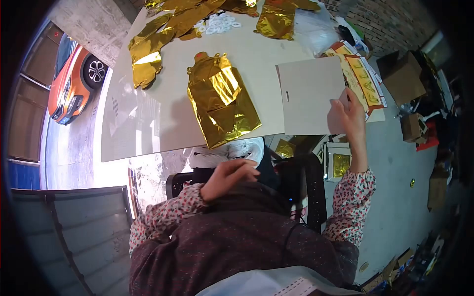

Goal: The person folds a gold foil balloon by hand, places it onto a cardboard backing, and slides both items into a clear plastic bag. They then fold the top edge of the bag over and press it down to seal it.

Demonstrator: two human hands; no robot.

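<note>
My right hand (351, 116) is at the right edge of a flat grey cardboard sheet (311, 96) with a small slot near its left side. The thumb lies over the sheet, and the other fingers bend round its edge. Held over my lap, my left hand (229, 177) has its fingers loosely stretched to the right, with nothing visible in it. Beyond it on the table (170, 111) lies a shiny gold foil bag (223, 101) with a scalloped top and a small orange part at its upper end.
More gold foil pieces (148, 59) lie along the table's far side, beside a heap of white plastic rings (217, 23). Clear plastic (313, 32) and yellow-red printed cards (363, 84) are at the right. Cardboard boxes (402, 79) stand on the floor; an orange car (74, 84) is outside.
</note>
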